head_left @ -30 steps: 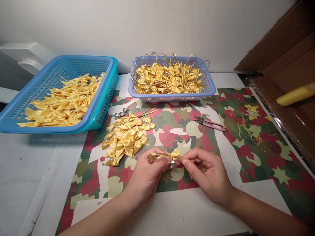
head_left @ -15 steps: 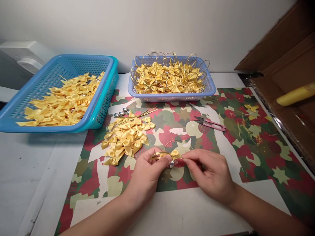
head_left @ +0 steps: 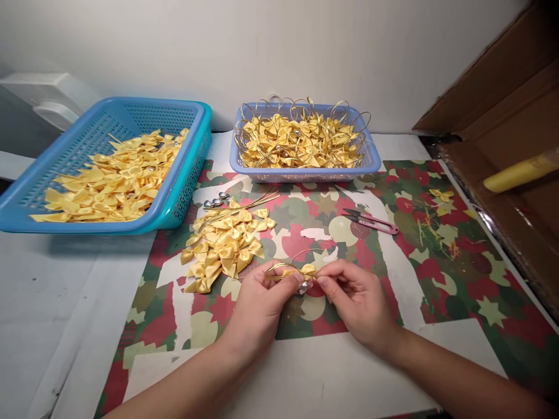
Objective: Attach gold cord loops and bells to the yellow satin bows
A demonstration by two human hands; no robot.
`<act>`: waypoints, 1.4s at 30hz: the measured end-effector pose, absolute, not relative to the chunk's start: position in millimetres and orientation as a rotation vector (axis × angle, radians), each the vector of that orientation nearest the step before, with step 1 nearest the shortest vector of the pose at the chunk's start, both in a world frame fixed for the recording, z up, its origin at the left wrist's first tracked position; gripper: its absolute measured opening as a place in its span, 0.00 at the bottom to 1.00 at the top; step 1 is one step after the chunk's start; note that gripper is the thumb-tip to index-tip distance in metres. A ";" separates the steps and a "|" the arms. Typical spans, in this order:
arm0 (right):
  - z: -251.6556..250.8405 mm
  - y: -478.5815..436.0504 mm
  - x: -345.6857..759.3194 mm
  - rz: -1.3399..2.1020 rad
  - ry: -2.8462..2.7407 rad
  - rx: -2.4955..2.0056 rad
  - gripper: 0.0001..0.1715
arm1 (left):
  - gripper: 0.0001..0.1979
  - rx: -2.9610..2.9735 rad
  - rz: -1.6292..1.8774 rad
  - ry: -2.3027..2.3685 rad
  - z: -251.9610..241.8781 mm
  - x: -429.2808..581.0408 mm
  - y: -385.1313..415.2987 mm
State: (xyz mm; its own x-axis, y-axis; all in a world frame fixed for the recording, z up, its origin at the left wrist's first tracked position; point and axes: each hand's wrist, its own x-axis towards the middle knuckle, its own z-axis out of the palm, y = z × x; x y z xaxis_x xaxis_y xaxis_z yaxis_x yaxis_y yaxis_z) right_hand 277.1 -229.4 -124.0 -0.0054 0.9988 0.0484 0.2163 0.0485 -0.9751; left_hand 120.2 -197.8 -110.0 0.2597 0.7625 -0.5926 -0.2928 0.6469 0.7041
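Between my hands is a yellow satin bow (head_left: 308,270) with a small silver bell (head_left: 303,287) hanging at its lower side. My left hand (head_left: 264,297) pinches the bow's left side, and looped gold wire (head_left: 276,269) curves out above its fingers. Thumb and forefinger of my right hand (head_left: 356,297) are closed at the bow's right edge; whether they hold ribbon or the wire's end is too small to tell. A pile of yellow bows (head_left: 227,241) lies just beyond my left hand, with straight gold wires (head_left: 248,208) on top and several silver bells (head_left: 217,201) beside it.
A blue basket of bows (head_left: 174,192) stands at the left, stacked in a teal one. A lavender basket (head_left: 305,174) with wired bows sits at the back. Pink thread snips (head_left: 371,221) and thread scraps (head_left: 430,233) lie at right. Cardboard (head_left: 489,116) borders the right side.
My right hand has moved left, closer to my left hand and against the bow's right edge. My left hand keeps its pinch, nearly in place.
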 end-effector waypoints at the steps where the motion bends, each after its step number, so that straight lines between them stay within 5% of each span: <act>1: -122.4 -227.4 279.4 1.015 -1.447 -1.328 0.08 | 0.13 0.511 0.759 1.091 -109.5 120.3 -197.5; 11: -105.0 -213.6 296.1 0.374 -1.957 -1.104 0.13 | 0.15 0.567 0.703 1.135 -107.2 120.2 -197.1; 29: -124.6 -230.8 270.9 1.188 -1.273 -1.304 0.08 | 0.14 0.576 0.712 1.079 -109.4 120.0 -198.1; 42: -118.5 -226.4 274.5 0.770 -1.611 -1.374 0.09 | 0.12 0.857 0.815 1.172 -103.1 120.1 -200.4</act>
